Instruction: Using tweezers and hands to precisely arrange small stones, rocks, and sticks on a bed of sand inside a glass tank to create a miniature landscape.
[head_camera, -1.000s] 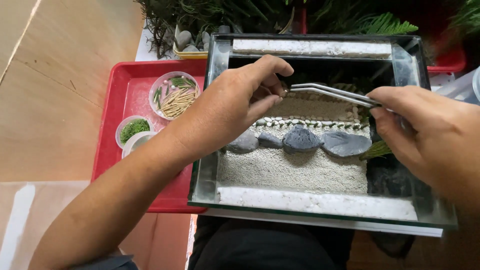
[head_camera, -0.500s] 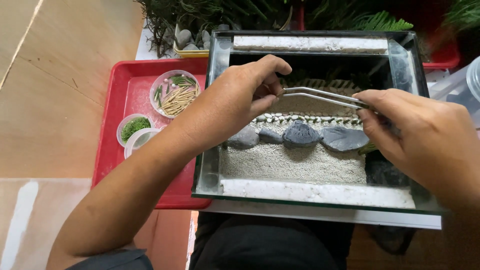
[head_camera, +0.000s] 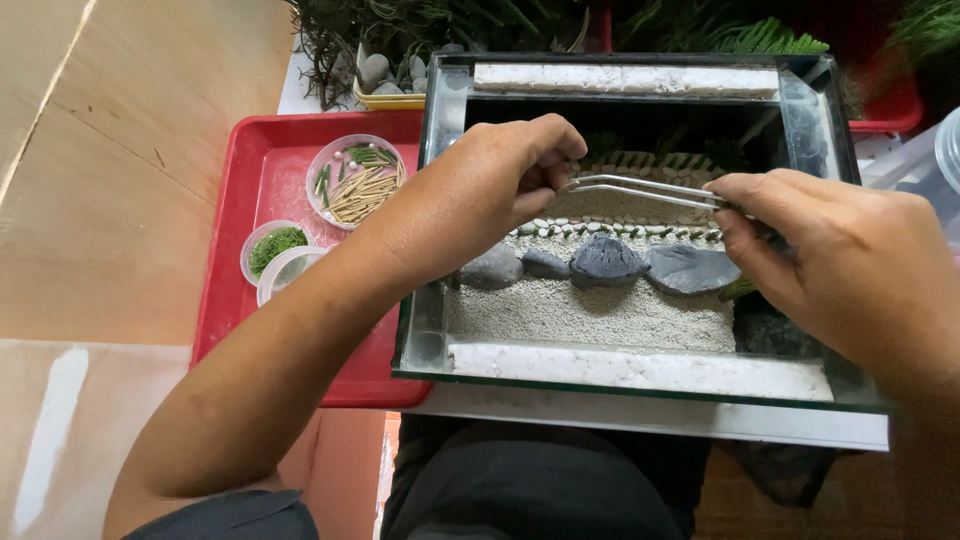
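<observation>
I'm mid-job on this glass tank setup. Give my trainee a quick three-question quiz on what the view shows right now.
1. True or false: the right hand holds the metal tweezers.
2. How many large grey stones lie in a row on the sand?
3. The dish of thin sticks sits on: A) the red tray B) the glass tank C) the wooden floor

Key: 1 true; 2 four; 3 A. The left hand meets the tweezer tips.

Silver tweezers (head_camera: 640, 190), dark grey stones (head_camera: 605, 262) on pale sand (head_camera: 590, 315), white pebbles (head_camera: 590, 228), red tray (head_camera: 255, 180).
</observation>
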